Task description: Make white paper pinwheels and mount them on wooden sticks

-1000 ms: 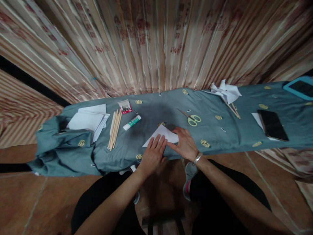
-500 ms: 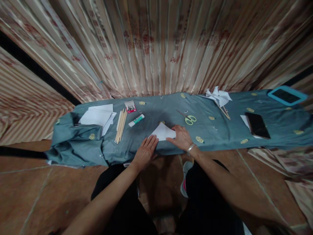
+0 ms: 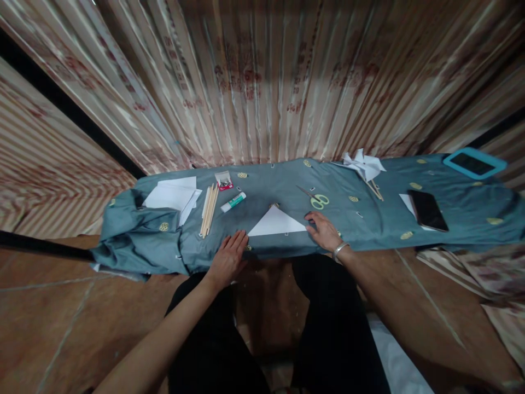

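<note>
A white sheet of paper (image 3: pixel 275 222), folded into a triangle, lies on the cloth-covered table between my hands. My left hand (image 3: pixel 229 256) rests flat by its left corner, fingers stretched out. By the right corner is my right hand (image 3: pixel 325 231), its fingers apart and curved, the thumb close to the paper's tip. Neither hand grips anything. Beyond the paper lie green-handled scissors (image 3: pixel 318 200) and a glue stick (image 3: pixel 233 202).
At left are wooden sticks (image 3: pixel 209 210), a small open box of metal pieces (image 3: pixel 223 181) and a stack of white paper (image 3: pixel 170 195). To the right lie paper pinwheels (image 3: pixel 364 164), a dark phone (image 3: pixel 428 210) and a blue-framed tablet (image 3: pixel 474 163). A curtain (image 3: pixel 262 82) hangs behind.
My hands have moved apart, the left one leftward and the right one rightward off the paper. The triangle now shows whole, its right corner uncovered.
</note>
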{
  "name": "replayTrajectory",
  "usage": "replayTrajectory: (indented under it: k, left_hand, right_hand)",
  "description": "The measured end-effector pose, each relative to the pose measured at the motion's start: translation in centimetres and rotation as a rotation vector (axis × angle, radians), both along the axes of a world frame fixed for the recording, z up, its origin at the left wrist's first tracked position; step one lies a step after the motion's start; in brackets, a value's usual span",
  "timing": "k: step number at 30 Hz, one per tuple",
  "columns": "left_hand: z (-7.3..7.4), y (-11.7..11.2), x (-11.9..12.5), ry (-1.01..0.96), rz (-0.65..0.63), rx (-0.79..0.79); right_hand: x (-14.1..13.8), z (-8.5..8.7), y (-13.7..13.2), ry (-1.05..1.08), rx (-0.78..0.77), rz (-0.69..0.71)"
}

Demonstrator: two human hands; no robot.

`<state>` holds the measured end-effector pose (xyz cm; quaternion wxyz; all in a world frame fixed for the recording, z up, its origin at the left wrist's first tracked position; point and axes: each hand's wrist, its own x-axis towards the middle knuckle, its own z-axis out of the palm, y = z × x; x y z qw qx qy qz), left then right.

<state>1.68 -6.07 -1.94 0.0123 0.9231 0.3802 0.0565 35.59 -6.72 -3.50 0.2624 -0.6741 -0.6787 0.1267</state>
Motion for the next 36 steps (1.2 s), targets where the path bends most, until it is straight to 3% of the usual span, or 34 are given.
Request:
replayTrajectory:
  k: [4, 7, 12, 16, 20, 23, 26, 29, 31, 33, 36]
  left_hand:
    - [-0.2, 0.0, 0.0, -0.122, 0.028, -0.044]
    - [-0.3, 0.6, 1.0, -0.343, 0.097, -0.082]
    - [0.4, 3.9, 5.6, -0.730, 0.254, -0.209]
    - [1.5, 6.6, 8.8, -0.903, 0.376, -0.332]
    - [1.5, 7.9, 9.3, -1.017, 0.454, -0.429]
    - [0.8, 8.4, 8.9, -1.202, 0.526, -0.492]
    - [0.3, 8.9, 9.2, -1.499, 0.584, -0.715]
    - [0.8, 9.4, 9.8, -1.672, 0.579, -0.909]
    - [1.4, 9.6, 10.0, -1.777, 0.620, -0.988]
    - [2.0, 9.7, 9.9, -1.855, 0.659, -1.168]
    - [2.5, 9.7, 9.6, -1.873, 0.686, -1.329]
  right_hand:
    - [0.4, 0.5, -0.2, 0.078, -0.001, -0.003]
    - [0.0, 1.3, 0.3, 0.131, 0.005, -0.005]
    - [-2.5, 2.4, 3.0, 0.184, -0.016, 0.078]
    - [-4.4, 2.0, 5.0, 0.218, -0.065, 0.094]
    - [-4.9, 2.1, 5.3, 0.272, -0.055, 0.055]
    - [-4.7, 3.7, 4.9, 0.343, 0.115, -0.017]
    - [-5.0, 5.6, 4.2, 0.315, 0.341, -0.062]
    - [-6.1, 6.5, 3.7, 0.191, 0.407, 0.021]
    - [-6.8, 6.6, 3.4, 0.103, 0.440, 0.074]
    - [-7.4, 6.3, 3.4, 0.030, 0.471, 0.106]
    - [-7.6, 5.8, 3.3, -0.033, 0.495, 0.147]
